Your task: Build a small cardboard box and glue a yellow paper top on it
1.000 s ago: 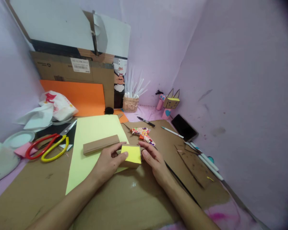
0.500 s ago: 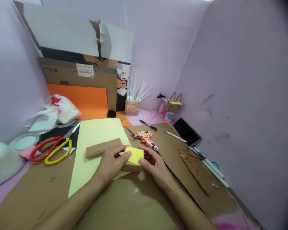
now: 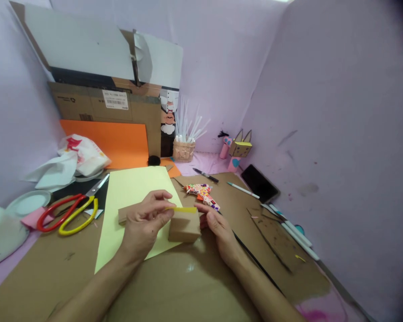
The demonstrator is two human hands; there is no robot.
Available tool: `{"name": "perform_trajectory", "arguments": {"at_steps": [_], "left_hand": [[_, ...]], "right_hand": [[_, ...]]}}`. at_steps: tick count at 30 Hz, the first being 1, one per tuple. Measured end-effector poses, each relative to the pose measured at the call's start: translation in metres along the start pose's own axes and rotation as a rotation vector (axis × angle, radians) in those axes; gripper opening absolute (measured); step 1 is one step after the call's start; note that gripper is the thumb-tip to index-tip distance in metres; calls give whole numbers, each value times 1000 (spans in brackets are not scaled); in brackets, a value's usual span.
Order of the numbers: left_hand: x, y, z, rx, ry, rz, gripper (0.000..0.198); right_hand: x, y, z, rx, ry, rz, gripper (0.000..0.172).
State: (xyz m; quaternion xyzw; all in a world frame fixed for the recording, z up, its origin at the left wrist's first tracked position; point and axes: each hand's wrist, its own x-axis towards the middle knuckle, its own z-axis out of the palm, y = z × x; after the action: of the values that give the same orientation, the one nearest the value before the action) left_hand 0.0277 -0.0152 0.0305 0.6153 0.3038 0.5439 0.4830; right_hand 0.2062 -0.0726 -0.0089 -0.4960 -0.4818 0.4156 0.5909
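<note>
Between my hands a small brown cardboard box [image 3: 184, 229] rests at the right edge of the pale yellow sheet. Just above its top, seen nearly edge-on, is a bright yellow piece of paper [image 3: 185, 209]. My left hand [image 3: 146, 219] pinches this paper's left end between thumb and fingers. At the other end, my right hand [image 3: 218, 226] has its index fingertip by the paper's corner, while its curled fingers rest against the box's right side; their exact hold is partly hidden. A longer cardboard piece [image 3: 123, 213] lies behind my left hand, mostly covered by it.
Scissors [image 3: 77, 201] with red and yellow handles lie left of the pale yellow sheet [image 3: 137, 181]. Beyond my hands is a patterned glue gun [image 3: 199, 191], its black cord passing under my right arm. A phone [image 3: 260, 182] and several white sticks [image 3: 297, 237] line the right wall.
The yellow paper, flat on the box before, is now raised off it and seen edge-on. My left hand has moved up and left with its end; my right hand stays by the box.
</note>
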Motion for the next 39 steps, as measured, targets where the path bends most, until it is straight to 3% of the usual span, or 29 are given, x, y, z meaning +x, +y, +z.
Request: {"name": "perform_trajectory", "arguments": {"at_steps": [3, 8, 13, 17, 23, 26, 28, 31, 34, 39], "left_hand": [[0, -3, -1, 44, -94, 15, 10], [0, -7, -2, 108, -186, -45, 16], [1, -6, -1, 143, -222, -85, 21], [1, -6, -2, 164, -233, -165, 24], [-4, -7, -10, 64, -363, -245, 62], [-9, -5, -10, 188, -460, -286, 82], [-12, -4, -7, 274, -442, -314, 81], [-12, -2, -4, 298, -391, -362, 74], [-10, -1, -4, 273, -389, -372, 71], [-7, 0, -5, 259, -412, -376, 71]], "right_hand": [[0, 3, -1, 94, 14, 36, 47], [-3, -4, -1, 14, -21, 36, 51], [0, -1, 2, -29, -57, 12, 52], [2, 1, 4, -32, -73, 75, 49], [2, -3, 5, -8, -62, 108, 44], [3, -3, 4, -9, -47, 71, 48], [3, -3, 3, -44, -25, 47, 48], [3, -7, 0, -191, -8, -42, 35], [4, -14, -3, -341, -67, -155, 25], [10, -23, -8, -436, -145, -187, 27]]}}
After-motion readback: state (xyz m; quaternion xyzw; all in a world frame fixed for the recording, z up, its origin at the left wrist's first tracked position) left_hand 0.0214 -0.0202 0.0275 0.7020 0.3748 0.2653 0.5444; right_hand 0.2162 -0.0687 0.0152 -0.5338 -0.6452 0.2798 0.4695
